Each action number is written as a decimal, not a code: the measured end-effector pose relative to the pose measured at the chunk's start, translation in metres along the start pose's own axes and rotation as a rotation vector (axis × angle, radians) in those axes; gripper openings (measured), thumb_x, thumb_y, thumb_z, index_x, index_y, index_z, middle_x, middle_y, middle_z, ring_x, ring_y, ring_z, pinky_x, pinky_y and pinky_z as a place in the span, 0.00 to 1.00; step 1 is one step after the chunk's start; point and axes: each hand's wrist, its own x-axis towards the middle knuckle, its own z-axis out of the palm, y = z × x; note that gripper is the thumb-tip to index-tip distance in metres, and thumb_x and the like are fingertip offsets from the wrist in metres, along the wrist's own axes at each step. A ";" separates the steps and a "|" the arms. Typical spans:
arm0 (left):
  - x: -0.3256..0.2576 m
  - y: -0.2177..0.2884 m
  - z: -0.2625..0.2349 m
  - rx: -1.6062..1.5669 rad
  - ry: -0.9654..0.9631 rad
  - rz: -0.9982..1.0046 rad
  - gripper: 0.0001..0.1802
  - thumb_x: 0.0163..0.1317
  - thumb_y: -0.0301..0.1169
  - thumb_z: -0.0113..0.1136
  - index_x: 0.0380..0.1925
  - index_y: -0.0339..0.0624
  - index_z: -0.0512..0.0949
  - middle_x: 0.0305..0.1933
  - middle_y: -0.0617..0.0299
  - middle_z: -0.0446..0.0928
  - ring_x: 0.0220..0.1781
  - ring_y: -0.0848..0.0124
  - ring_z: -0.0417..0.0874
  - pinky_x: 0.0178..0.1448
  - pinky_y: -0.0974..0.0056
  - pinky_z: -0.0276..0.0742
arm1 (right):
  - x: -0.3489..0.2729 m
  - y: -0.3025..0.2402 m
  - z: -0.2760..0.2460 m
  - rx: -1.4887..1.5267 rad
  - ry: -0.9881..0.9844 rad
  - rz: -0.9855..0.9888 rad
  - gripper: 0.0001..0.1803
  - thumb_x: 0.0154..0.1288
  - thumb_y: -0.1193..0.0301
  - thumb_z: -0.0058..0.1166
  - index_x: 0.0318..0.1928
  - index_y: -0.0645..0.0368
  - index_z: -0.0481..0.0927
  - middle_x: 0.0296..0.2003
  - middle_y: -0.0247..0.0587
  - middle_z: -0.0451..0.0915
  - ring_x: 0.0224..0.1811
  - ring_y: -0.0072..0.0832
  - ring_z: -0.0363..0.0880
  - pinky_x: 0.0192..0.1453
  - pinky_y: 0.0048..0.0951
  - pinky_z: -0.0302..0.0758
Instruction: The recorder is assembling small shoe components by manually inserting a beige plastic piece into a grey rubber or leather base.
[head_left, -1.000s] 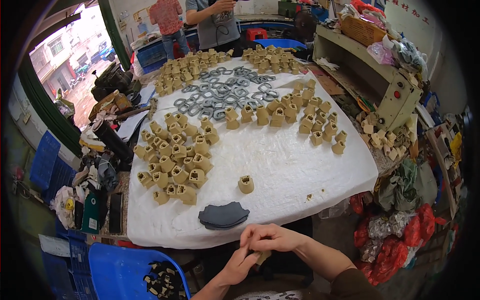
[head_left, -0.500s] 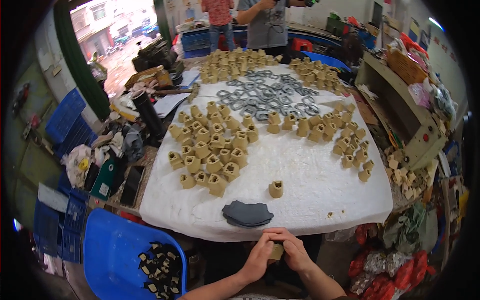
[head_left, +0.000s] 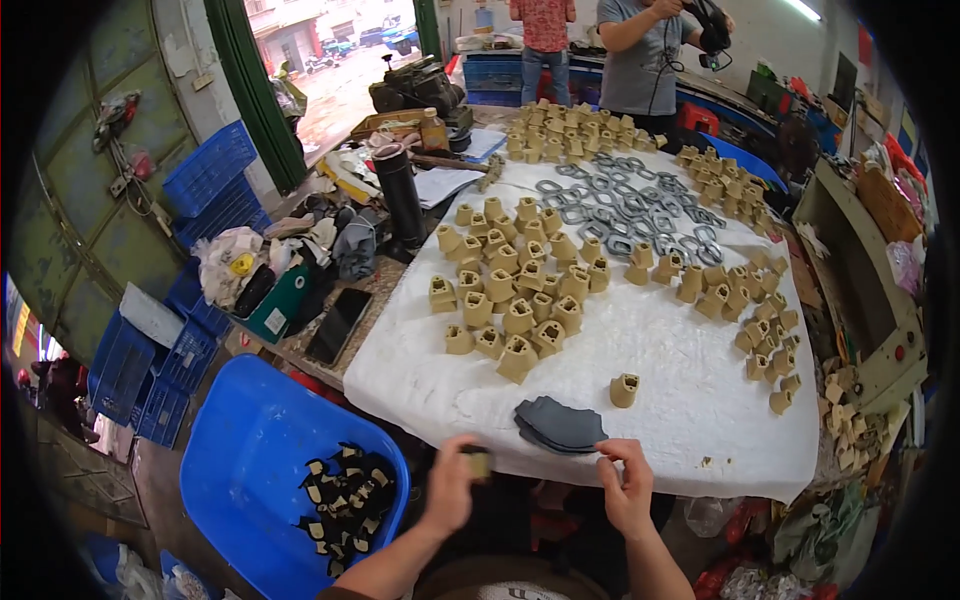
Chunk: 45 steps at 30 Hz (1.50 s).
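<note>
My left hand (head_left: 452, 488) is closed round a small tan block (head_left: 479, 464) with a dark covering, slightly blurred, between the table's front edge and the blue tub. My right hand (head_left: 626, 488) is at the front edge of the table, fingertips at the right corner of a stack of dark grey cut sheets (head_left: 560, 425); thumb and forefinger are slightly apart. A single tan hollow block (head_left: 624, 390) stands just beyond the stack. The blue tub (head_left: 235, 440) at the lower left holds several black-and-tan pieces (head_left: 345, 500).
Many tan hollow blocks (head_left: 517, 358) stand in groups on the white-covered table (head_left: 400, 400). Grey oval rings (head_left: 620, 245) lie among them farther back. A black cylinder (head_left: 400, 195), a phone (head_left: 338, 325) and clutter line the left side. A person (head_left: 645, 60) stands beyond the table.
My hands, together round the tan block before, have parted. The left has moved leftward with the block, the right up to the dark sheets. The view has swung left.
</note>
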 end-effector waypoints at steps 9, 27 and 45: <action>-0.120 -0.131 -0.179 1.172 0.393 -0.439 0.21 0.52 0.27 0.58 0.48 0.48 0.73 0.54 0.48 0.62 0.58 0.49 0.61 0.59 0.51 0.59 | 0.027 -0.005 0.017 -0.425 -0.128 -0.218 0.14 0.48 0.74 0.61 0.39 0.57 0.77 0.42 0.39 0.74 0.45 0.38 0.69 0.50 0.36 0.61; -0.002 -0.030 -0.082 0.708 0.440 0.159 0.17 0.52 0.20 0.51 0.45 0.34 0.70 0.50 0.49 0.62 0.54 0.56 0.64 0.57 0.57 0.60 | 0.056 0.029 0.032 -0.428 -0.186 -0.234 0.03 0.52 0.74 0.55 0.27 0.59 0.75 0.34 0.41 0.71 0.40 0.41 0.69 0.44 0.37 0.67; 0.029 -0.014 0.058 0.932 -0.317 0.745 0.26 0.44 0.27 0.60 0.48 0.40 0.72 0.53 0.51 0.68 0.59 0.53 0.67 0.61 0.51 0.59 | 0.043 0.047 0.039 -0.384 -0.030 -0.111 0.04 0.58 0.70 0.52 0.30 0.56 0.74 0.36 0.38 0.70 0.41 0.39 0.67 0.44 0.38 0.63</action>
